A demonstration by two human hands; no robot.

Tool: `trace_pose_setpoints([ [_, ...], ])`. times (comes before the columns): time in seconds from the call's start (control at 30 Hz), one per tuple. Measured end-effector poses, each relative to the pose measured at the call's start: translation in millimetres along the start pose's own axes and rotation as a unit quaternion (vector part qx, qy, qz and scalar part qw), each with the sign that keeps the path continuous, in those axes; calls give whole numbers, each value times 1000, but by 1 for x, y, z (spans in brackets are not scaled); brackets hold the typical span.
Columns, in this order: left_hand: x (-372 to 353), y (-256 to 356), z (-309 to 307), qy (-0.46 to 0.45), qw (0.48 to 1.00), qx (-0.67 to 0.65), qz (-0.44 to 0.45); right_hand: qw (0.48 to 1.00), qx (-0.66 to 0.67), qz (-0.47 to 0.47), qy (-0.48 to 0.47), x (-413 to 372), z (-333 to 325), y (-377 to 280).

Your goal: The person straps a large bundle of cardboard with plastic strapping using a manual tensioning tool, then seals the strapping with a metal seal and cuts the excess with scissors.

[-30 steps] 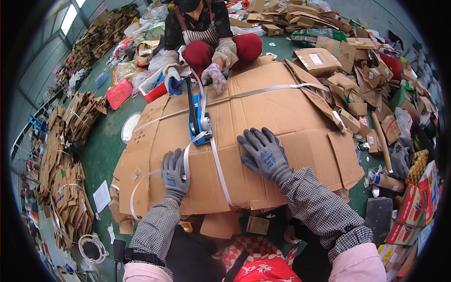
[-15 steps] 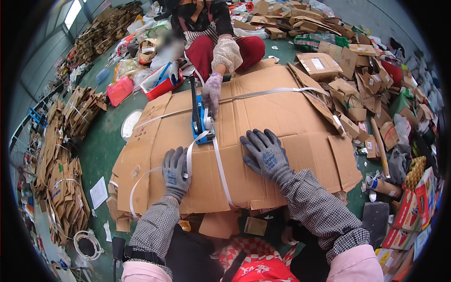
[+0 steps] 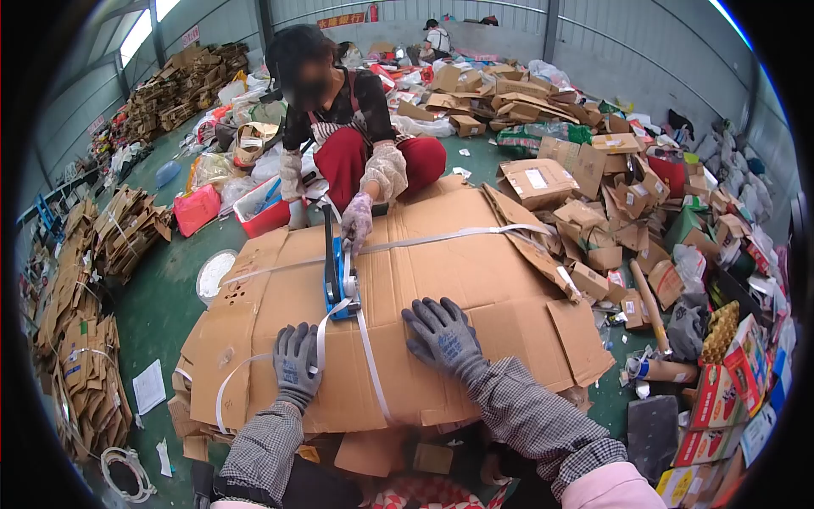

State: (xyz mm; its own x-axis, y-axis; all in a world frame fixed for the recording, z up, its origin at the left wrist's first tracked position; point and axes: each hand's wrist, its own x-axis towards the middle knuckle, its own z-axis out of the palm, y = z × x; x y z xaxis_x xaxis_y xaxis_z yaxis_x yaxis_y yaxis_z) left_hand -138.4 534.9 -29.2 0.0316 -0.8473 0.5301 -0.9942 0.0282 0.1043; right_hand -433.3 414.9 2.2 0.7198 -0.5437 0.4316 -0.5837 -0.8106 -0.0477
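Corrugated cardboard point(image 3: 475, 271) under flat white strap point(image 3: 374, 366)

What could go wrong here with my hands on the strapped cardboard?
The left hand lies against the strap near the blue tensioner; if the strap pulls tight, fingers might get pinched. The co-worker's hand is on that tool, so a slip could strike it. The cardboard stack looks uneven and may shift under the right hand.
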Motion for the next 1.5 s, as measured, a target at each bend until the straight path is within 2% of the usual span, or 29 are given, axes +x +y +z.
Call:
trace_pose_setpoints([
  [0.5,1,4,-4,20,1000,-14,-2,1000,-13,0,-8,2,-7,-7],
  [1.13,3,5,-9,-11,1000,-9,-17,1000,-10,2,-10,5,-7,-7],
  [1.5,5,2,-4,16,1000,-18,-3,1000,8,8,-5,5,-7,-5],
])
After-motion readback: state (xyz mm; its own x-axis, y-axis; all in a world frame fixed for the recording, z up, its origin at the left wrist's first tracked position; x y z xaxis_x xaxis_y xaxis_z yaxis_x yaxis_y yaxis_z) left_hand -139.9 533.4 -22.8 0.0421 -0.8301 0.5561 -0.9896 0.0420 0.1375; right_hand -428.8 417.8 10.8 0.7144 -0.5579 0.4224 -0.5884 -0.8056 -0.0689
